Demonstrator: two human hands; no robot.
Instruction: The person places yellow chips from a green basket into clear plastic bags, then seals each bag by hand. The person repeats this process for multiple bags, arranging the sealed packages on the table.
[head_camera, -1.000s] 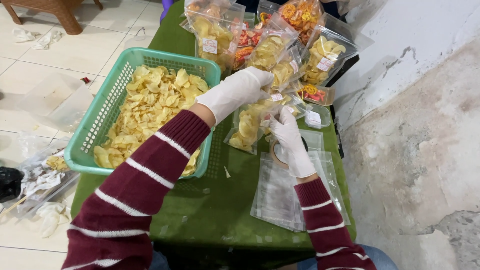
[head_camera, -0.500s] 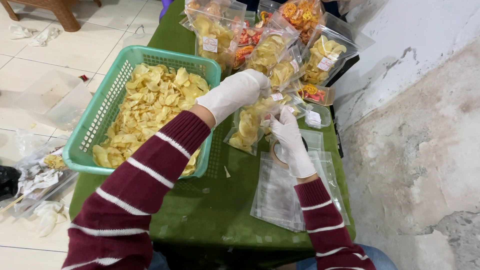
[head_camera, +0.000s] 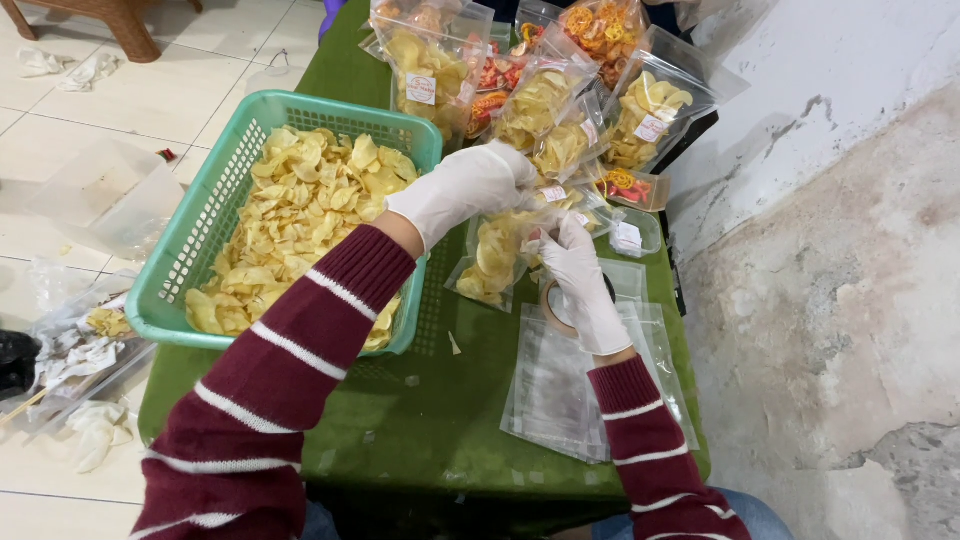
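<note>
Pouches (head_camera: 560, 390), empty and clear, lie low in the frame. Above them, at centre, right hand (head_camera: 578, 268) and left hand (head_camera: 470, 188) both pinch the chip bag (head_camera: 500, 255); better to keep its mouth flat while pressing. Basket (head_camera: 200, 250) stays upper left

This looks like a small home snack-packing spot rather than a factory. A low table (head_camera: 430, 440) draped in green cloth stands on a pale tiled floor (head_camera: 120, 110), pushed against a rough, patchy plaster wall (head_camera: 830, 300). Left of the gloved fingers (head_camera: 560, 235) sits a green plastic basket (head_camera: 200, 240) heaped with loose yellow chips (head_camera: 300, 220). Beyond the fingers stand sealed clear pouches (head_camera: 540, 100) of chips and orange snacks (each with a small label). Nearer than the fingers lies a stack of empty clear bags (head_camera: 560, 390). Crumpled plastic scraps (head_camera: 80, 360) litter the floor, and a wooden furniture leg (head_camera: 120, 20) shows far off.
</note>
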